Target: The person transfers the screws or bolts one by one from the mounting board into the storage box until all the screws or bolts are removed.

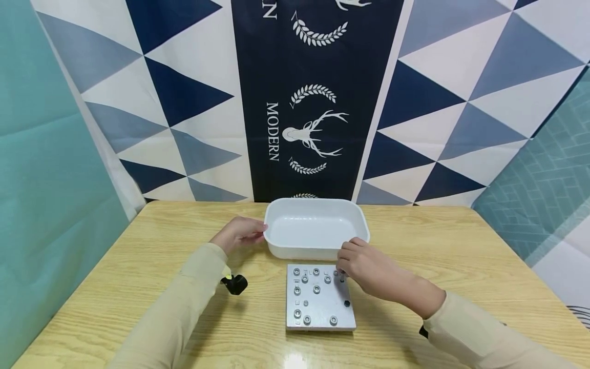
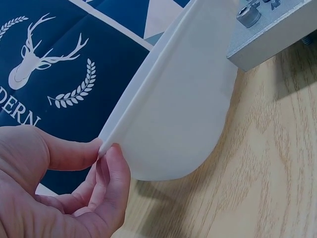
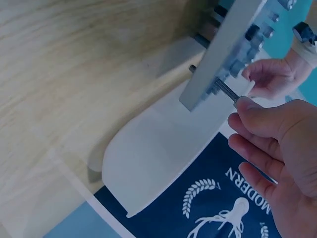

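Note:
A white plastic tray (image 1: 299,253) stands on the table, and my left hand (image 1: 241,229) pinches its left rim between thumb and fingers. In the left wrist view the thumb lies over the edge of the tray (image 2: 178,109). My right hand (image 1: 367,266) is at the far right corner of a silver metal plate (image 1: 322,307) with several socket-head screws in it. In the right wrist view, thumb and index finger pinch a threaded screw (image 3: 227,90) by its head. Its tip is at the face of the plate (image 3: 218,54); how deep it sits I cannot tell.
The wooden table (image 1: 207,328) runs back to a patterned cloth (image 1: 304,102) just behind the tray. A dark screw (image 1: 346,303) sits in the plate's right side. A black wrist camera (image 1: 235,284) hangs below my left sleeve.

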The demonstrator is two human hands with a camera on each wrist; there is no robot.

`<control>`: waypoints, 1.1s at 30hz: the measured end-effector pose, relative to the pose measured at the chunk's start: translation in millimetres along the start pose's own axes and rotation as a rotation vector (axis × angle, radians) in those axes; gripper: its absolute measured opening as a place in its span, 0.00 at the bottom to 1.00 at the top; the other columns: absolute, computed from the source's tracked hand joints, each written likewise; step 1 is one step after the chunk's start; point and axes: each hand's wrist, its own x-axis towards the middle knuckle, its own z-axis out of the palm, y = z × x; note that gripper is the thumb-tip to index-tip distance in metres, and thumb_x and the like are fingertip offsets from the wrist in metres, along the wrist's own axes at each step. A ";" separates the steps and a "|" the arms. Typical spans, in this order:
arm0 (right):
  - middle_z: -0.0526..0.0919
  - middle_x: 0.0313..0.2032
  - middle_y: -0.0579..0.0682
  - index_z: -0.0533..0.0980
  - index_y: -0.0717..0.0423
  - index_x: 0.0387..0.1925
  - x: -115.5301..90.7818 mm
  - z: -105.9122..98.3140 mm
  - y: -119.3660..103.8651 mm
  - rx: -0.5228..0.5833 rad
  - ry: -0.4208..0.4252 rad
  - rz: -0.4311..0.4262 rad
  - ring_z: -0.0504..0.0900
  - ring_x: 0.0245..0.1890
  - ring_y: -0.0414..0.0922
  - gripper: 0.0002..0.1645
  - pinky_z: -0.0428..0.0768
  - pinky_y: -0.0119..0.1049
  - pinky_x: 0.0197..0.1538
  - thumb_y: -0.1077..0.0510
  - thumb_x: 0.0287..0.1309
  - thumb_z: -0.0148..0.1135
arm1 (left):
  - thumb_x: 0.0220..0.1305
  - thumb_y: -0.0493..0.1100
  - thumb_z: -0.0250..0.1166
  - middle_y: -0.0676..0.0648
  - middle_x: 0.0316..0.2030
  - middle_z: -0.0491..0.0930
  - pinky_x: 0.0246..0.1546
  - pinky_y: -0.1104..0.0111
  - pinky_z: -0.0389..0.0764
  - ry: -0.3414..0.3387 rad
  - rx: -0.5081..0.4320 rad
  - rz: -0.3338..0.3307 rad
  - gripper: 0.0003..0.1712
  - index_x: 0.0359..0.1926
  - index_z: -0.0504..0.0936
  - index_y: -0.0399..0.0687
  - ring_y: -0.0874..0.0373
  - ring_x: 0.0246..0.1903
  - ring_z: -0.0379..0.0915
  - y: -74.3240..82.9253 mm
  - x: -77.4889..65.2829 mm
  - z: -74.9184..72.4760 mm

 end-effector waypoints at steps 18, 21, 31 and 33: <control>0.82 0.26 0.43 0.81 0.53 0.27 7.4 -9.9 19.8 0.021 0.030 0.042 0.77 0.32 0.41 0.09 0.75 0.37 0.43 0.67 0.44 0.71 | 0.64 0.36 0.62 0.50 0.29 0.78 0.29 0.79 0.79 0.009 -0.010 -0.013 0.19 0.56 0.78 0.35 0.63 0.27 0.74 0.7 0.1 0.0; 0.82 0.25 0.43 0.81 0.53 0.26 9.7 -11.2 23.0 0.025 0.043 0.044 0.77 0.32 0.42 0.08 0.75 0.38 0.43 0.68 0.44 0.70 | 0.65 0.37 0.62 0.50 0.28 0.77 0.30 0.79 0.79 0.007 -0.002 -0.011 0.19 0.56 0.78 0.35 0.64 0.27 0.74 0.7 -0.4 -0.1; 0.82 0.24 0.45 0.81 0.54 0.24 23.3 -12.4 36.1 0.067 0.041 0.081 0.75 0.30 0.42 0.08 0.72 0.37 0.40 0.69 0.41 0.70 | 0.65 0.37 0.62 0.49 0.31 0.78 0.37 0.77 0.80 0.023 0.011 -0.023 0.18 0.55 0.78 0.36 0.63 0.29 0.74 0.4 -1.2 0.9; 0.81 0.23 0.45 0.80 0.54 0.24 26.6 -11.5 40.1 0.074 0.032 0.085 0.75 0.29 0.42 0.08 0.71 0.37 0.39 0.69 0.41 0.70 | 0.65 0.37 0.62 0.49 0.31 0.78 0.37 0.77 0.81 0.025 0.013 -0.026 0.18 0.55 0.78 0.36 0.63 0.29 0.74 0.7 -1.2 1.4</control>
